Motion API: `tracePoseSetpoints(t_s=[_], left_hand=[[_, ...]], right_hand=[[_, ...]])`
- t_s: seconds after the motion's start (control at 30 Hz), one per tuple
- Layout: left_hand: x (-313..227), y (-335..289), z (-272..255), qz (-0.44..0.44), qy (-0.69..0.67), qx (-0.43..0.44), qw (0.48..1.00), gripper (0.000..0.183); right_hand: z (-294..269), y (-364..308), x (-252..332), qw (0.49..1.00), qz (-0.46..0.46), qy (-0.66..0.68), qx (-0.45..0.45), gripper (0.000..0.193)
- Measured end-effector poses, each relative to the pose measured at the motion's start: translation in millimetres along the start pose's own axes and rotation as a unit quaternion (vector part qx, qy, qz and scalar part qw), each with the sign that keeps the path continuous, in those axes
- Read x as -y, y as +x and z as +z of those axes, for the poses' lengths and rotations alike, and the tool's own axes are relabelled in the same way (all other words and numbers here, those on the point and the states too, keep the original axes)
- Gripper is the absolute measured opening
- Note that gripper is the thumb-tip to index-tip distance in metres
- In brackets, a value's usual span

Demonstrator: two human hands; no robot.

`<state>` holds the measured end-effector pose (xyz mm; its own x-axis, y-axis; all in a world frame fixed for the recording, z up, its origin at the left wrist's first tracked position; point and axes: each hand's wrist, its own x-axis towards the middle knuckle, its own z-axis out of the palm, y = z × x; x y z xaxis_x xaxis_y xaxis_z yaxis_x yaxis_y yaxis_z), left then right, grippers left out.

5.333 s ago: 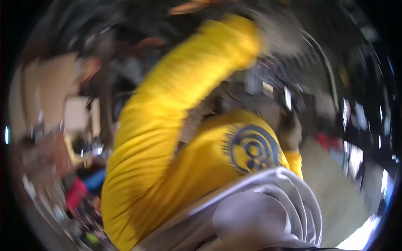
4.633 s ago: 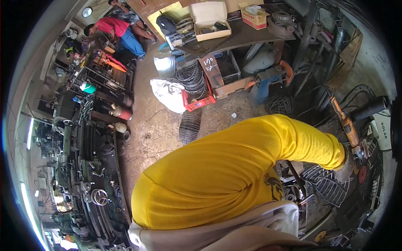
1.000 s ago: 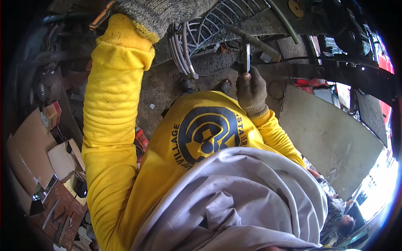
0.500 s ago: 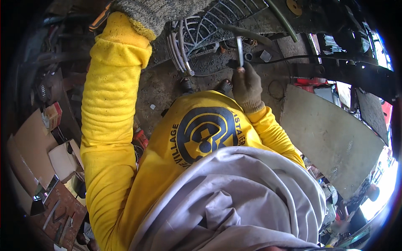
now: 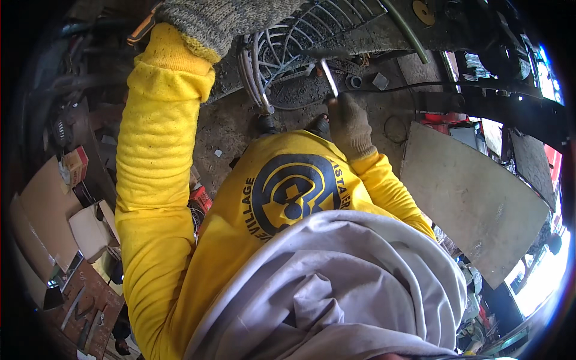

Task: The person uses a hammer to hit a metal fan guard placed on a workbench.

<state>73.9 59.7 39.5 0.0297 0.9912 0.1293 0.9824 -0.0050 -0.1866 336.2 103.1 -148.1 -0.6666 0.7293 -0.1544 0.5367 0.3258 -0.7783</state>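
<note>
At the top edge my left hand [image 5: 231, 23], in a grey knitted glove, lies beside a fan-shaped grille of curved metal rods [image 5: 295, 45]. The frame's edge cuts off its fingers, so their grip does not show. My right hand [image 5: 350, 123], in a brown glove, is closed around a hammer [image 5: 328, 78] with a bright metal shaft. Its long dark head lies crosswise at the far end, partly lost against the dark bench, near the right part of the grille. An orange and black object [image 5: 144, 29] sticks out beside my left wrist.
A green-grey rod [image 5: 407, 33] and a round tan disc [image 5: 423, 12] lie at the top right. A black cable [image 5: 414, 87] runs rightward. A large flat board [image 5: 474, 192] leans at right. Cardboard [image 5: 48, 210] and a brown board with hand tools [image 5: 84, 309] are at left.
The hammer has swung slightly left and down, its shaft now leaning left. My right hand has shifted a little down with it. My left hand has barely moved.
</note>
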Motion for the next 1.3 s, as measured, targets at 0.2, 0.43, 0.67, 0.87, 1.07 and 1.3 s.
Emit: tracePoseSetpoints(t_s=[0.2, 0.43, 0.67, 0.87, 1.07, 1.3], left_hand=[[6, 11, 25, 0.048, -0.018, -0.033, 0.998, 0.020], [2, 4, 7, 0.019, -0.030, -0.027, 0.999, 0.021], [-1, 10, 5, 0.045, 0.008, 0.014, 0.999, 0.024], [0, 7, 10, 0.031, 0.000, 0.002, 1.000, 0.025], [-6, 2, 0, 0.015, 0.018, 0.021, 1.000, 0.020], [-2, 0, 3, 0.054, -0.038, -0.042, 0.997, 0.018]], right_hand=[[-8, -15, 7, 0.990, -0.092, 0.046, -0.100, 0.024], [-4, -7, -1, 0.994, -0.046, -0.035, -0.093, 0.021], [2, -4, -10, 0.992, -0.070, -0.081, -0.070, 0.020], [-2, -11, -10, 0.988, -0.099, -0.064, -0.096, 0.020], [-10, -9, 10, 0.995, -0.055, -0.053, -0.064, 0.020], [3, -7, -8, 0.993, -0.057, -0.107, 0.001, 0.023]])
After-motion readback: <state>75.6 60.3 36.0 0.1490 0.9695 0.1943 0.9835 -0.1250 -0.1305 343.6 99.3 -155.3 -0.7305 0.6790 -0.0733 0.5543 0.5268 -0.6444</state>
